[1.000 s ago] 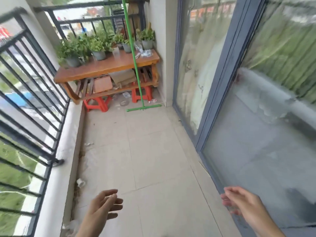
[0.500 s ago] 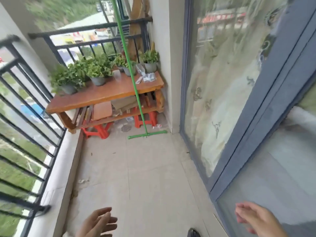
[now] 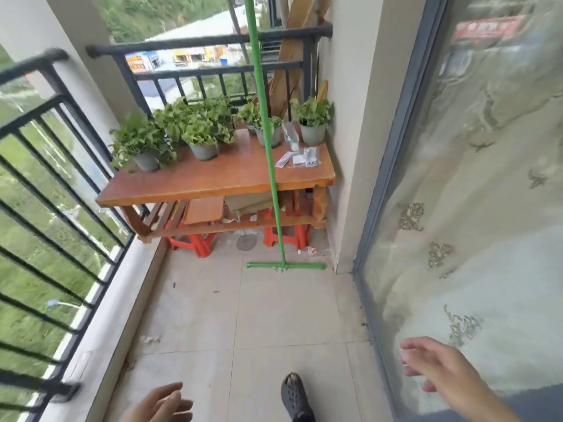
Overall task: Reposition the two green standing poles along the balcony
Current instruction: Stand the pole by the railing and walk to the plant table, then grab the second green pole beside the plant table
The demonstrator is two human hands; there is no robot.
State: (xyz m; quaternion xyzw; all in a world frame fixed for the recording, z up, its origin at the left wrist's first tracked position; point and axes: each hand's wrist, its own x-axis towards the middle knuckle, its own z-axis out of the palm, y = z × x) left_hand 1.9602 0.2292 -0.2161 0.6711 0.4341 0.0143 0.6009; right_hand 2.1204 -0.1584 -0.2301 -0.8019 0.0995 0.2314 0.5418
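Both hands empty: left hand (image 3: 161,402) loosely open, right hand (image 3: 438,373) spread near the glass door (image 3: 475,190). Ahead, one green pole (image 3: 268,141) stands before the wooden bench (image 3: 219,178); I'd grip its shaft two-handed, keeping clear of the potted plants (image 3: 201,129).

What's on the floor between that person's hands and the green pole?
In the head view, only bare tiles and the person's dark shoe lie between the hands, left and right, and the green pole.
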